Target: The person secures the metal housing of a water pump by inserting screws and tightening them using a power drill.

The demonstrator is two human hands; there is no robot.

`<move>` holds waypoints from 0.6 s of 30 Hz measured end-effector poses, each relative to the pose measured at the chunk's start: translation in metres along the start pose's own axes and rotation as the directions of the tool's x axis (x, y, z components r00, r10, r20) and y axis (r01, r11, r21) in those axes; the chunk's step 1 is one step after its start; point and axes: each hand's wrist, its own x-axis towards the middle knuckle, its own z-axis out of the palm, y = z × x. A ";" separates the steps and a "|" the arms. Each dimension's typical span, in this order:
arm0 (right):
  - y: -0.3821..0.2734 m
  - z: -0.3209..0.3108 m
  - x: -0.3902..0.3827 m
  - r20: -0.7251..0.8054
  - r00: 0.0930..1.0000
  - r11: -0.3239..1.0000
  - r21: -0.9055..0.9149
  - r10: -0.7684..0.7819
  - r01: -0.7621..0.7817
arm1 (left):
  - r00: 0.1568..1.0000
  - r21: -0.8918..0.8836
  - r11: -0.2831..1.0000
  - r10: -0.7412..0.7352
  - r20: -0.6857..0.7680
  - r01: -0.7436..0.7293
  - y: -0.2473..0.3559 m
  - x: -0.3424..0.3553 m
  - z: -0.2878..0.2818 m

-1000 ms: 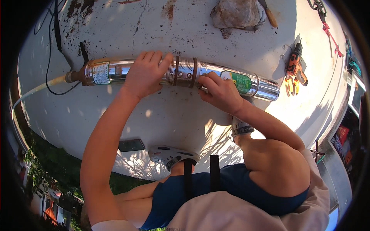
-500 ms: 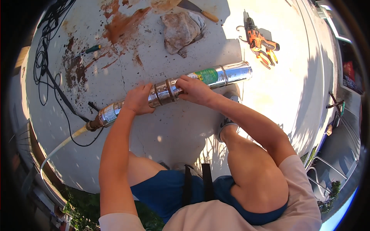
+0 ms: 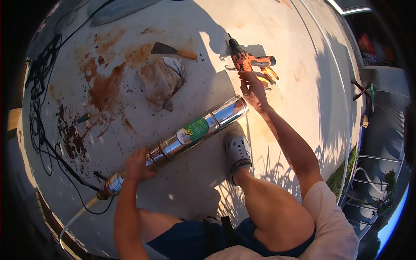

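Observation:
My left hand (image 3: 138,166) is wrapped around a shiny metal submersible pump (image 3: 225,113), a long cylinder lying slantwise on the concrete. A green label (image 3: 193,131) is on its upper part, and a hose (image 3: 82,212) leaves its lower left end. My right hand (image 3: 255,92) is off the pump, reaching past its far right end. Its fingers are partly bent, with a gap by the thumb, and lie beside an orange-and-black cordless drill (image 3: 245,60) and pliers with orange-yellow handles (image 3: 269,74). Whether the fingertips touch these tools is hard to see.
A dirty rag (image 3: 159,82) lies beyond the pump, near a putty knife with a wooden handle (image 3: 187,54). Left of them are a screwdriver (image 3: 83,118), reddish-brown mud (image 3: 106,89) and coiled black cable (image 3: 39,91). My shoe (image 3: 238,151) stands close to the pump.
My right hand has let go of the pump and moved right and away, to the drill and pliers. My left hand stays on the pump. The view has shifted and turned.

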 end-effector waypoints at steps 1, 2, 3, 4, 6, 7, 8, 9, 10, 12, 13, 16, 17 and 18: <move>0.036 -0.020 0.021 -0.038 0.998 0.975 -0.219 -0.057 0.047 | 1.000 0.005 1.000 -0.010 -0.004 0.010 -0.003 -0.001 0.001; 0.067 -0.036 0.037 -0.035 0.988 0.922 -0.365 -0.151 0.128 | 1.000 0.010 1.000 0.007 -0.017 -0.007 -0.005 -0.003 0.005; 0.084 -0.042 0.051 0.024 0.999 0.890 -0.455 -0.029 0.036 | 1.000 0.016 1.000 0.017 -0.026 -0.017 -0.007 -0.005 0.008; 0.107 -0.052 0.063 0.090 0.990 0.816 -0.560 -0.113 0.144 | 1.000 0.011 1.000 0.011 -0.029 -0.011 -0.005 -0.002 0.008; 0.112 -0.046 0.087 0.238 0.969 0.741 -0.637 -0.074 0.213 | 1.000 0.012 1.000 -0.027 -0.011 0.027 -0.004 -0.011 0.000; 0.114 -0.041 0.101 0.324 0.942 0.727 -0.625 -0.089 0.284 | 0.999 0.014 0.999 -0.050 -0.005 0.050 -0.004 -0.013 -0.002; 0.117 -0.036 0.115 0.418 0.908 0.723 -0.629 0.004 0.287 | 0.999 0.000 0.999 -0.047 -0.009 0.047 -0.004 -0.014 -0.004; 0.143 -0.044 0.128 0.431 0.902 0.648 -0.687 -0.001 0.329 | 1.000 -0.031 0.999 -0.015 -0.018 0.014 0.000 -0.003 0.000; 0.169 -0.053 0.135 0.448 0.894 0.566 -0.737 0.000 0.370 | 1.000 -0.053 0.999 -0.004 -0.015 0.003 0.004 0.006 0.007; 0.163 -0.030 0.133 0.437 0.899 0.659 -0.670 -0.022 0.342 | 1.000 -0.057 0.998 -0.014 -0.013 0.014 -0.002 -0.004 0.007; 0.156 -0.023 0.131 0.404 0.914 0.732 -0.613 -0.033 0.298 | 0.999 -0.057 0.998 -0.038 -0.005 0.037 -0.004 -0.008 0.007; 0.124 -0.009 0.120 0.319 0.947 0.682 -0.688 -0.023 0.249 | 0.993 -0.073 0.992 -0.098 0.072 0.103 -0.007 -0.016 0.001; 0.107 -0.013 0.116 0.264 0.963 0.712 -0.666 -0.055 0.223 | 0.991 -0.075 0.991 -0.104 0.079 0.110 -0.006 -0.015 -0.004; 0.098 -0.026 0.109 0.146 0.975 0.727 -0.649 -0.168 0.223 | 0.991 -0.085 0.990 -0.104 0.081 0.111 -0.005 -0.010 -0.003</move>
